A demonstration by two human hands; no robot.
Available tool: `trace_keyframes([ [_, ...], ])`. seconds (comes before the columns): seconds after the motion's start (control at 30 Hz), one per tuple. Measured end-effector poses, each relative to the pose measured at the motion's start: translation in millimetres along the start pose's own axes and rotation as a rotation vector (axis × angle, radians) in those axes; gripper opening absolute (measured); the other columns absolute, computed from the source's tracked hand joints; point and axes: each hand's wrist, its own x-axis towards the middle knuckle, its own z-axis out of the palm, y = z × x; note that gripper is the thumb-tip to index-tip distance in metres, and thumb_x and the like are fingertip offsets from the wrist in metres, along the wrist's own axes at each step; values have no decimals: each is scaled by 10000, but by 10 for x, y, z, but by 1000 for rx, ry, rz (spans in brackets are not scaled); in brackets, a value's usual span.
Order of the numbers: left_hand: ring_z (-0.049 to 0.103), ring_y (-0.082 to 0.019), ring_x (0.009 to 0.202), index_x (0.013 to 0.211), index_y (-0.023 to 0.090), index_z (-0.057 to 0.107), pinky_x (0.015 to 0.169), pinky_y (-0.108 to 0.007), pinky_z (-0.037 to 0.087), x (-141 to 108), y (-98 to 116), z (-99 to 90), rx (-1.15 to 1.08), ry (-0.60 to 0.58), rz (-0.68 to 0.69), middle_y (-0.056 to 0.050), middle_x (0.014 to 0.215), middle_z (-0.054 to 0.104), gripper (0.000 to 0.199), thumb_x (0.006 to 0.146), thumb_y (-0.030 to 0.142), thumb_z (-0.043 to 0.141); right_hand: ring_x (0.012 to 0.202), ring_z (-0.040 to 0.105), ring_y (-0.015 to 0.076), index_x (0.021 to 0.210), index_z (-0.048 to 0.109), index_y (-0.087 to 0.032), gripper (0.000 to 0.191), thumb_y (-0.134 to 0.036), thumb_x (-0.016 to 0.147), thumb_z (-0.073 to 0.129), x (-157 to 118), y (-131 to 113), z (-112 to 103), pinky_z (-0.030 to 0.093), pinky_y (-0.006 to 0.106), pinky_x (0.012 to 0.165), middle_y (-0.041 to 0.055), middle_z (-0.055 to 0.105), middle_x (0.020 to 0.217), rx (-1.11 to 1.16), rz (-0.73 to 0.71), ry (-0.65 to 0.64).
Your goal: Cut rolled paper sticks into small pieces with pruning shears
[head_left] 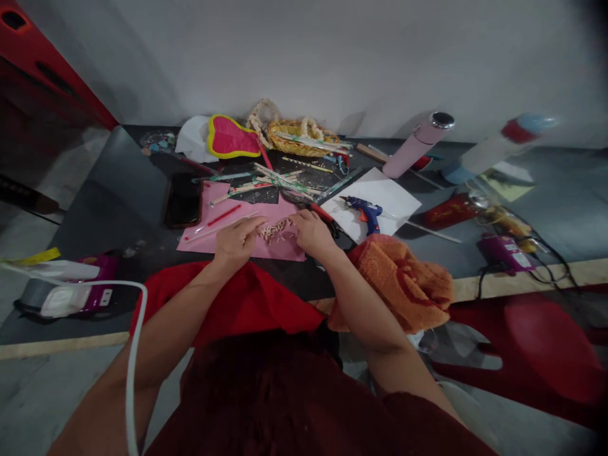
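Over the pink sheet [209,218] my left hand [236,242] and my right hand [312,233] face each other. Between them lies a cluster of small pale stick-like pieces [277,230]. My left hand is closed, thumb against curled fingers, at the cluster's left end. The fingers of my right hand are also curled in, touching the right end. What sits inside either grip is hidden. A red-tipped stick [224,216] rests on the sheet left of my hands. Beyond them is a heap of paper-wrapped sticks [285,180], with red-handled pliers [317,209] close to my right hand.
A blue glue gun [368,212] lies on white paper [399,190]. Behind stand a wicker basket [304,147] and a pink flask [415,147]. A phone [183,200] lies left; an orange cloth [403,278] hangs at the front edge. A white cable [135,354] crosses my left arm.
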Motion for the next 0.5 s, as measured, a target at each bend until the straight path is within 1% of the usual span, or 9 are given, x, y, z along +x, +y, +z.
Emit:
trace_keyframes([
  [0.07,677,-144,860,1113,218,659,789,-256,514,-1,-9,6,5,3,-17,-29,979,728,290,912,247,452,1082,523,251,1155,631,-152,341,-144,834,517,-4,-22,5,385,375,999,126,609,1137,26,-28,-10],
  [0.13,678,-154,887,1094,210,665,818,-265,515,2,-15,7,10,1,-45,-37,1002,728,278,911,265,464,1036,550,225,1097,654,-162,304,-131,856,472,-10,-53,-7,414,350,964,109,633,1081,130,-67,17],
  [0.23,676,-168,912,1044,191,675,843,-275,512,11,-9,9,12,-4,-64,-46,1008,730,256,902,275,480,992,579,185,1048,654,-165,273,-145,888,433,-16,-104,-38,451,312,903,90,650,1037,353,-127,153],
  [0.3,674,-174,913,1013,184,679,838,-277,510,18,5,12,14,-5,-55,-49,997,731,238,893,268,491,943,596,172,1041,644,-179,233,-194,894,464,-17,-138,-48,470,304,854,73,661,1014,479,-159,233],
  [0.33,673,-175,905,1001,185,680,830,-276,509,21,15,15,16,-6,-50,-49,987,732,231,891,267,495,899,603,165,1037,642,-188,217,-214,891,483,-17,-155,-47,477,299,820,63,668,997,526,-165,249],
  [0.43,669,-176,867,970,187,681,800,-278,507,30,42,20,19,-13,-47,-47,948,732,214,884,272,505,776,600,142,993,650,-198,179,-252,879,524,-17,-205,-18,477,278,722,41,681,942,616,-180,231],
  [0.5,666,-176,851,957,190,680,787,-282,505,35,53,21,20,-28,-45,-45,927,731,200,878,267,513,760,599,133,961,656,-193,163,-266,875,538,-20,-235,9,470,263,691,35,683,916,678,-205,205],
])
